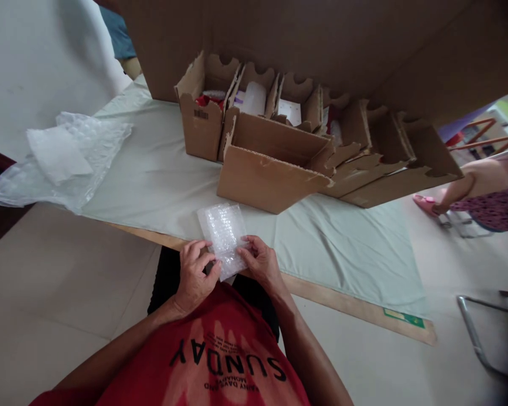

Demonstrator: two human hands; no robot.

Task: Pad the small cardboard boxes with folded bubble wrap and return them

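A clear bubble wrap pouch (225, 234) lies at the front edge of the cloth-covered table, partly past the edge. My left hand (197, 273) grips its left side near the bottom, fingers bent and thumb on the plastic. On the opposite side, my right hand (260, 262) pinches the pouch's right edge between thumb and fingers. Whether anything is inside the pouch I cannot tell. Just beyond it stands a cardboard bin (271, 175), its inside mostly hidden by the front wall.
More bubble wrap (105, 141) with a white foam sheet (59, 155) on it lies at the left. Behind the front bin, several cardboard bins (203, 127) hold small items. A large cardboard panel (279, 34) rises at the back. A seated person's leg (461, 189) shows at right.
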